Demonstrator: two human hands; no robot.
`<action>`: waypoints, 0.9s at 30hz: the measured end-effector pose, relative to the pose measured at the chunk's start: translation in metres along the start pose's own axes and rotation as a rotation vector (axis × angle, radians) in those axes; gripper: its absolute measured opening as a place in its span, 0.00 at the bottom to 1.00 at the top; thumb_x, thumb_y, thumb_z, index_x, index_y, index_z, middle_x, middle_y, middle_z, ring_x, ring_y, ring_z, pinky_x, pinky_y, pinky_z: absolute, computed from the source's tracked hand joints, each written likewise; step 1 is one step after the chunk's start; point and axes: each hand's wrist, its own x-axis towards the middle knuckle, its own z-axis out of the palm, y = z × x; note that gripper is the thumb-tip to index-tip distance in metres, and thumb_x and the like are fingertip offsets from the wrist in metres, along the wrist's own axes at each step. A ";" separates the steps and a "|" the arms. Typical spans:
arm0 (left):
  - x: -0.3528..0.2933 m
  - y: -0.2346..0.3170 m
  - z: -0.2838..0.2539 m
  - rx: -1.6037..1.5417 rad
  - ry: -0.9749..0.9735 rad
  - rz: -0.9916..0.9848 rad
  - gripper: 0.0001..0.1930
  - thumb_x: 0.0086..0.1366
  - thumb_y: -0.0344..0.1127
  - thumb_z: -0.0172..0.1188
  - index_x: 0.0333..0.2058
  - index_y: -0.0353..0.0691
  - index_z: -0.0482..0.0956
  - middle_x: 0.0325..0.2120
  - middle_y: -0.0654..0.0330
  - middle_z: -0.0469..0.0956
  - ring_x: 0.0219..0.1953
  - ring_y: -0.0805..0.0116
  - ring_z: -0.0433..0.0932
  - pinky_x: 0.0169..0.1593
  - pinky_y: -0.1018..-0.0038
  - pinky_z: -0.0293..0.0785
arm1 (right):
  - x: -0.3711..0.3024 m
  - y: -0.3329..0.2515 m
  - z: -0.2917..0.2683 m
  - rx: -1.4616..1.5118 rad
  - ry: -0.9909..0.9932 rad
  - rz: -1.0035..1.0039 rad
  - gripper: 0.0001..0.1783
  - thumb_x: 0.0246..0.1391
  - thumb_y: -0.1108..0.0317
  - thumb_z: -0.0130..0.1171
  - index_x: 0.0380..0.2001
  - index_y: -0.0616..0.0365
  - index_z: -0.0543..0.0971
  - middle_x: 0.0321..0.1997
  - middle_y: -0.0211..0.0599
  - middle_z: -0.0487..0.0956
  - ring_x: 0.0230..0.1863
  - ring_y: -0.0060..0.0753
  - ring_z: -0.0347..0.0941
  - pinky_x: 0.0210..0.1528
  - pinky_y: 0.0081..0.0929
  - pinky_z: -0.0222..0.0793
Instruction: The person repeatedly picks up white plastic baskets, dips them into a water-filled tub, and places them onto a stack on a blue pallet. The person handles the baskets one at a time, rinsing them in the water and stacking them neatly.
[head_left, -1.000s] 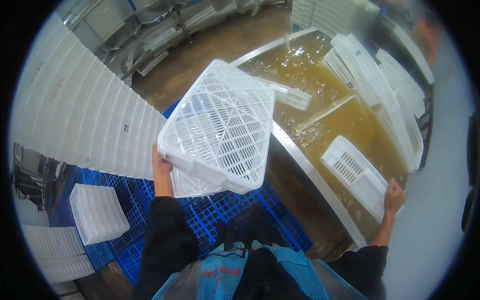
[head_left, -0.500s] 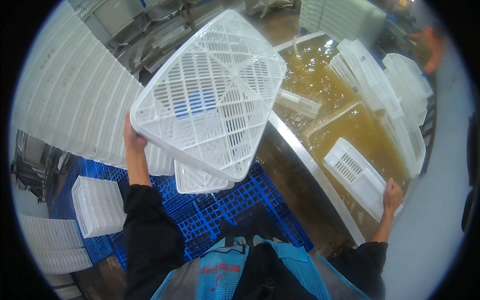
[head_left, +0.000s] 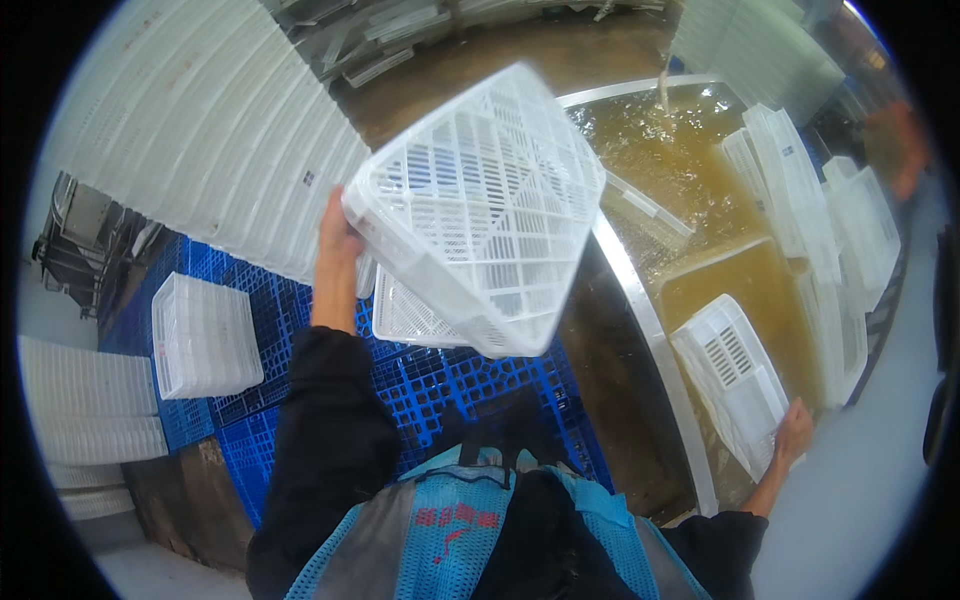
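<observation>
Head view: high on the left, low on the right

The left hand [head_left: 337,240] is closed on the left corner of a white, square, lattice-bottomed plastic basket [head_left: 480,215], tilted in the air over the right edge of the blue plastic pallet [head_left: 470,385]. The right hand [head_left: 794,432] curls its fingers round the near end of a white, oblong, slotted plastic crate [head_left: 748,398], toward the near end of the metal-rimmed tank [head_left: 669,378]. The step in hand seems to be one-handed handling of the raised basket; shifting it would call for a firm left grip, since only a corner is held.
</observation>
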 end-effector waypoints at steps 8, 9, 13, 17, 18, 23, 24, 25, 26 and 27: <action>-0.092 0.124 0.046 0.707 0.022 0.680 0.17 0.66 0.41 0.57 0.26 0.32 0.79 0.21 0.67 0.75 0.22 0.79 0.70 0.26 0.79 0.65 | -0.001 -0.009 0.007 -0.003 -0.082 -0.006 0.30 0.60 0.47 0.40 0.22 0.65 0.75 0.25 0.53 0.75 0.25 0.54 0.69 0.31 0.45 0.62; -0.090 0.121 0.039 0.801 0.037 0.747 0.17 0.66 0.41 0.57 0.23 0.33 0.79 0.19 0.69 0.74 0.21 0.81 0.68 0.25 0.80 0.63 | -0.003 -0.013 0.008 0.030 -0.073 -0.031 0.30 0.60 0.47 0.40 0.22 0.65 0.75 0.25 0.52 0.75 0.25 0.54 0.69 0.31 0.45 0.61; -0.067 0.025 -0.012 1.109 -0.010 1.065 0.11 0.62 0.37 0.60 0.24 0.36 0.79 0.14 0.55 0.74 0.16 0.70 0.72 0.23 0.71 0.65 | -0.020 -0.029 0.005 -0.060 0.080 -0.039 0.31 0.61 0.45 0.40 0.22 0.65 0.74 0.22 0.49 0.74 0.24 0.49 0.67 0.30 0.44 0.60; -0.053 -0.120 -0.108 1.708 -0.222 0.959 0.15 0.60 0.49 0.61 0.26 0.42 0.79 0.12 0.55 0.74 0.15 0.58 0.75 0.20 0.66 0.71 | -0.038 -0.048 0.008 -0.118 0.002 -0.018 0.32 0.62 0.43 0.41 0.23 0.64 0.73 0.21 0.47 0.71 0.24 0.45 0.65 0.30 0.41 0.59; -0.057 -0.151 -0.135 1.865 -0.299 0.720 0.17 0.60 0.50 0.60 0.27 0.42 0.77 0.11 0.55 0.73 0.16 0.56 0.76 0.21 0.64 0.71 | -0.042 -0.050 0.009 -0.129 0.007 -0.034 0.32 0.62 0.43 0.41 0.23 0.64 0.73 0.20 0.46 0.71 0.23 0.44 0.64 0.30 0.40 0.59; -0.087 -0.259 -0.247 1.738 -0.555 0.481 0.15 0.61 0.48 0.58 0.29 0.41 0.74 0.13 0.56 0.73 0.19 0.56 0.76 0.24 0.62 0.71 | -0.064 -0.058 0.022 -0.135 0.005 -0.076 0.30 0.63 0.46 0.43 0.21 0.64 0.70 0.18 0.41 0.66 0.22 0.37 0.59 0.29 0.36 0.58; -0.083 -0.274 -0.259 1.746 -0.593 0.379 0.15 0.61 0.47 0.58 0.30 0.41 0.74 0.14 0.56 0.74 0.19 0.56 0.77 0.25 0.62 0.71 | -0.068 -0.059 0.023 -0.137 0.019 -0.103 0.30 0.63 0.46 0.43 0.21 0.64 0.70 0.18 0.40 0.66 0.22 0.36 0.58 0.28 0.35 0.58; -0.077 -0.290 -0.268 1.740 -0.589 0.384 0.15 0.61 0.47 0.58 0.31 0.40 0.74 0.15 0.57 0.74 0.21 0.56 0.77 0.26 0.61 0.71 | -0.073 -0.060 0.026 -0.141 0.027 -0.126 0.30 0.64 0.47 0.43 0.20 0.64 0.69 0.18 0.39 0.65 0.22 0.34 0.57 0.28 0.33 0.57; -0.077 -0.305 -0.273 1.750 -0.595 0.348 0.15 0.61 0.47 0.58 0.32 0.40 0.74 0.16 0.57 0.75 0.22 0.56 0.78 0.27 0.61 0.71 | -0.076 -0.062 0.026 -0.138 -0.004 -0.108 0.29 0.64 0.47 0.43 0.21 0.64 0.69 0.18 0.38 0.65 0.23 0.34 0.58 0.28 0.33 0.57; -0.078 -0.316 -0.280 1.775 -0.613 0.286 0.15 0.61 0.47 0.58 0.33 0.40 0.74 0.17 0.57 0.75 0.23 0.57 0.78 0.29 0.61 0.72 | -0.080 -0.065 0.026 -0.137 -0.038 -0.085 0.29 0.64 0.47 0.44 0.21 0.64 0.68 0.18 0.38 0.65 0.23 0.34 0.58 0.28 0.33 0.57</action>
